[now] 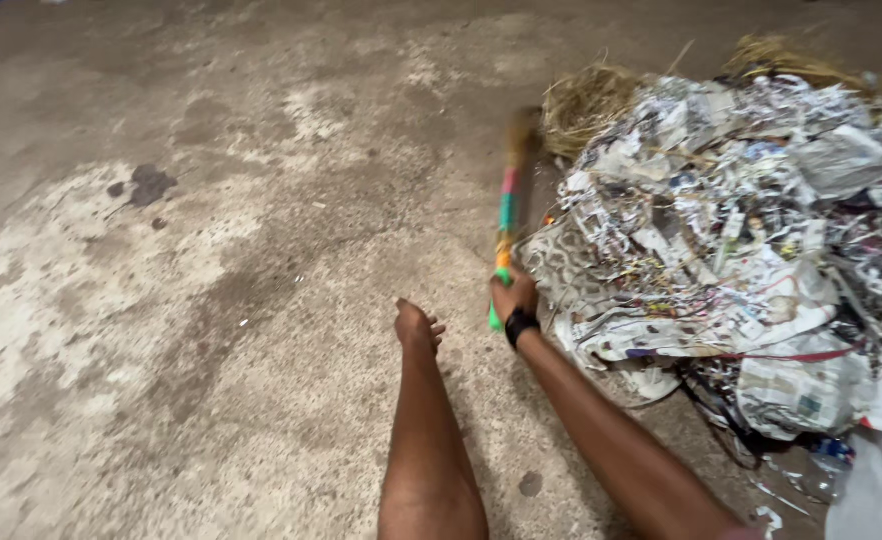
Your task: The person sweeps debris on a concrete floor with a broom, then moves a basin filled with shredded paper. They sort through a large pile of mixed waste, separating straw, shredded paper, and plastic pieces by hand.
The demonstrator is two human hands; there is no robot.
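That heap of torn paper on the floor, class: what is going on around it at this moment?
A person works with bare hands on a stained concrete floor. The right hand, with a dark band at the wrist, grips the colourful handle of a broom, whose blurred head lies at the edge of a heap of shredded newspaper. Dry straw lies behind the heap. The left hand is loosely curled and holds nothing, beside the broom handle.

Dim, flat light w/ no clear source; shadows soft, faint; no glare; broom point(508, 200) head smeared by motion blur; paper heap point(741, 240) fairly sharp; floor point(211, 330) corners darker, esp. top.
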